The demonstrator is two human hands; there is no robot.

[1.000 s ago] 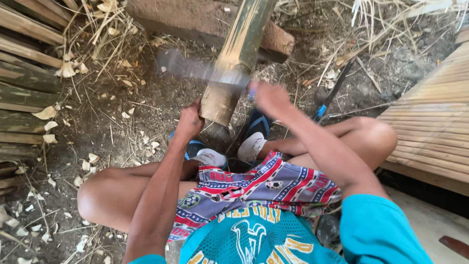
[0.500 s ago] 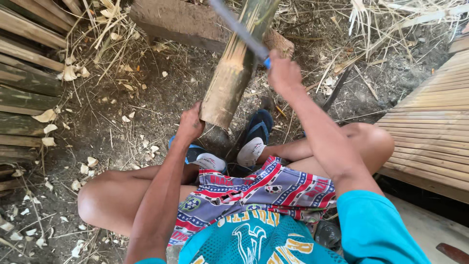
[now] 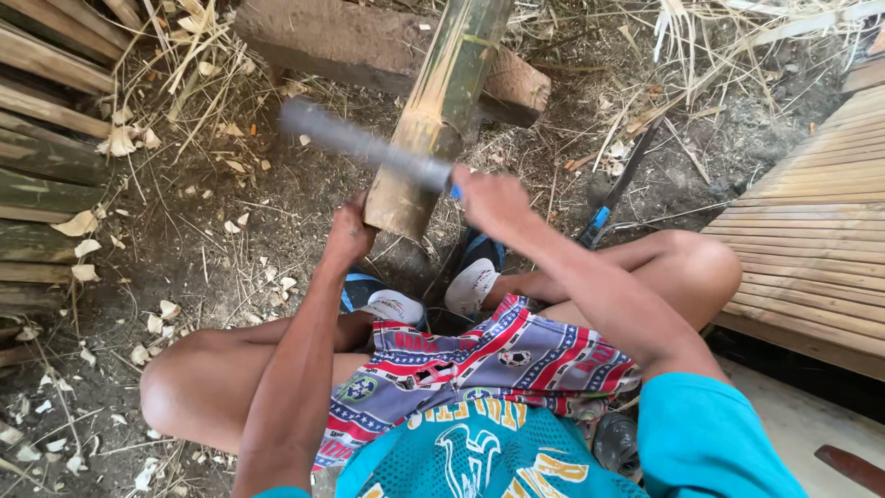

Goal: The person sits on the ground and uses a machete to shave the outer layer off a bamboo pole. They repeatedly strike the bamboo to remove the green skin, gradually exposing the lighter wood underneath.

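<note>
- Bamboo pole (image 3: 441, 111) ran from between the feet up and away, top end leaning on a log (image 3: 369, 46).
- Left hand (image 3: 350, 235) gripped its cut bottom end.
- Right hand (image 3: 493, 198) clenched a knife (image 3: 364, 146), blurred blade pointing left across the pole.
- Open dirt lay left; slat platform (image 3: 811, 231) right.

Bamboo pole (image 3: 433, 120) on log (image 3: 369, 46), btwn hands.

Bare dirt ground (image 3: 230, 240) strewn with pale wood chips (image 3: 88, 247) and dry straw (image 3: 184, 65), stacked bamboo poles (image 3: 41, 175) along left edge, slatted bamboo platform (image 3: 811, 249) at right, weathered log (image 3: 369, 46) across top, soft daylight
</note>
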